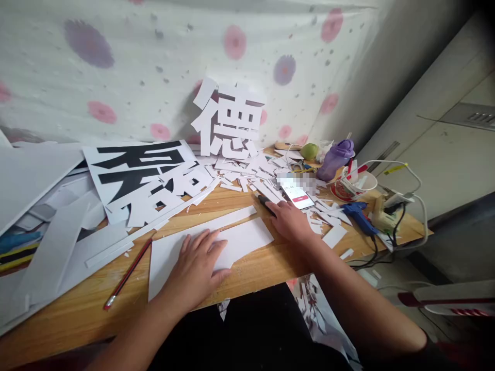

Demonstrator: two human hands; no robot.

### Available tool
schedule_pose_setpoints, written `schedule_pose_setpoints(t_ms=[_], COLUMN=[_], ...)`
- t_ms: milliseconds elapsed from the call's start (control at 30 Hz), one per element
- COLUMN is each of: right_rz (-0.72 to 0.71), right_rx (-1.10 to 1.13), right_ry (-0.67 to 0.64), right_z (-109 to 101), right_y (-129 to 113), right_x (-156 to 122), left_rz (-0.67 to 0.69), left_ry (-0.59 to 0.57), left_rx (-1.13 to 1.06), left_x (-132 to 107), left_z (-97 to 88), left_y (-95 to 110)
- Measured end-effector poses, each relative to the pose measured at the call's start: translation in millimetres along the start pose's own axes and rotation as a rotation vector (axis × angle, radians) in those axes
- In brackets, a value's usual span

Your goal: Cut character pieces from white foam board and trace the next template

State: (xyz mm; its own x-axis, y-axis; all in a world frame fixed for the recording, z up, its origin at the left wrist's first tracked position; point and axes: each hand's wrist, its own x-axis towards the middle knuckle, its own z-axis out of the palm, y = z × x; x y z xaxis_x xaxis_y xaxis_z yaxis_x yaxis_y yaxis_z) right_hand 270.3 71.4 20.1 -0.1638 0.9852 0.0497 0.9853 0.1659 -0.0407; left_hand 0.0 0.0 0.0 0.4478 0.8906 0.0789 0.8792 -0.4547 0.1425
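My left hand (199, 265) lies flat with its fingers spread on a white foam board piece (166, 257) near the table's front edge. A long slit or gap runs between that piece's upper strip and its main part. To the right, my right hand (290, 221) rests on the table with its fingers closed around a slim black craft knife (266, 205); its tip points away to the upper left. A phone (297, 195) with a lit screen lies just beyond this hand. A red and black pencil (129, 270) is left of the board.
A white cut-out character (211, 123) leans against the patterned wall cover. Printed sheets (135, 154) and boards (31, 180) fill the left side. White scraps (251, 170) spread behind. At right are a purple bottle (335, 159), a tub (365, 185) and a blue glue gun (359, 216) with cords.
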Motion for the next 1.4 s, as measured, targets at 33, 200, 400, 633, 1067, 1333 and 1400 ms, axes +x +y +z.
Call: schedule_pose_setpoints(t_ms=[33,200,400,633,1067,1333,1400], right_rz=[0.010,0.053,0.183,0.331,0.293,0.188,0.149], right_rx=[0.030,0.769,1.705,1.823,1.674,1.623,1.657], right_ry=[0.006,0.195,0.182,0.256,0.248,0.340,0.372], right_z=[1,5,18,31,28,31,36], right_y=[2,11,-5,-3,-20,-20,-18], right_x=[1,-9,-37,-48,-48,-49,-50], left_rz=[0.002,0.070,0.244,-0.086,-0.339,-0.420,-0.432], left_ry=[0.001,0.049,0.128,0.066,-0.155,-0.044,-0.057], left_rx=[0.003,0.028,-0.072,0.047,-0.041,-0.062,-0.093], left_x=[0,-1,-13,-13,-18,-6,-3], left_z=[-0.2,-2.5,2.0,-12.7,-34.1,-41.5,-48.1], left_y=[0,6,16,-20,-48,-58,-64])
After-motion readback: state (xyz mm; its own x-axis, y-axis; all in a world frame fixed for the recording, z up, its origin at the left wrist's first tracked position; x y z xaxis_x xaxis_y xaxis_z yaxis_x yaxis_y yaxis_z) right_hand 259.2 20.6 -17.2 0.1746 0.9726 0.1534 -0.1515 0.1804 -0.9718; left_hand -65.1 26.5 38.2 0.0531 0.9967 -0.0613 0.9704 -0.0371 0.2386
